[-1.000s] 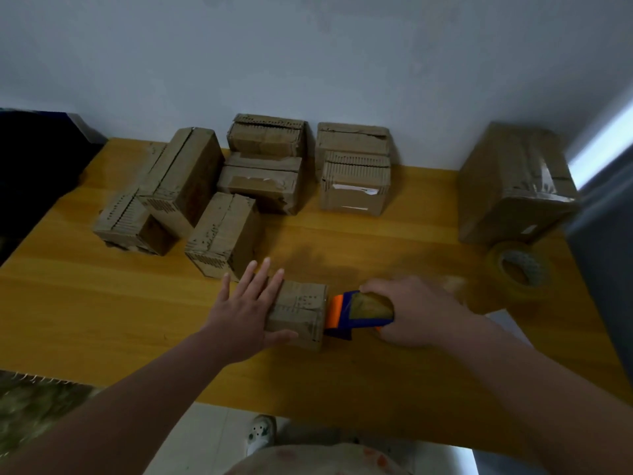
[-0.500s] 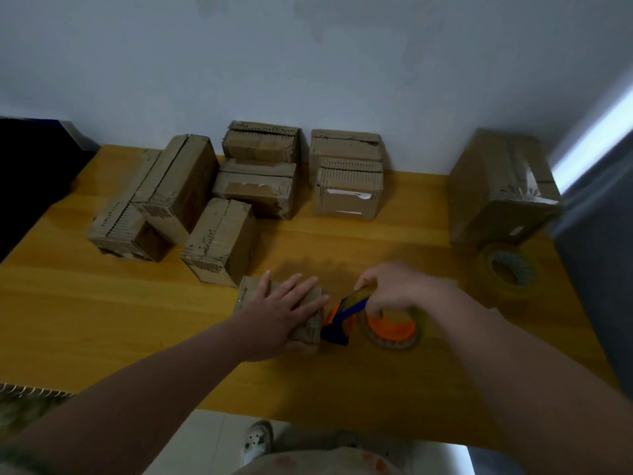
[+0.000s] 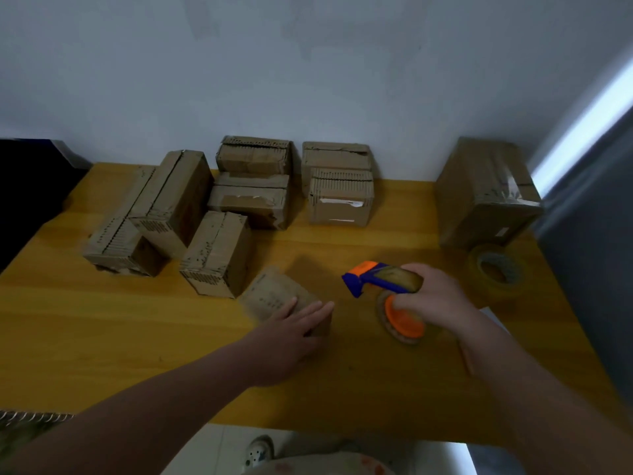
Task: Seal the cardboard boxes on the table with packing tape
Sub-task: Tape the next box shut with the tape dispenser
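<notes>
A small flat cardboard box (image 3: pixel 274 296) lies near the middle of the wooden table (image 3: pixel 102 337), turned at an angle. My left hand (image 3: pixel 291 330) rests on its near right corner, fingers straight and thumb tucked along the box's near side. My right hand (image 3: pixel 435 299) grips a blue and orange tape dispenser (image 3: pixel 376 279), lifted a little off the table to the right of the box, apart from it. Its orange tape wheel (image 3: pixel 404 320) shows below my fingers.
Several cardboard boxes (image 3: pixel 219 252) are grouped at the back left and back middle against the wall. A bigger taped box (image 3: pixel 486 193) stands at the back right. A spare tape roll (image 3: pixel 496 272) lies in front of it. The table's near edge runs just above my feet.
The tape dispenser has come away from the small box's right end and moved right and up. The small box has turned counter-clockwise under my left hand.
</notes>
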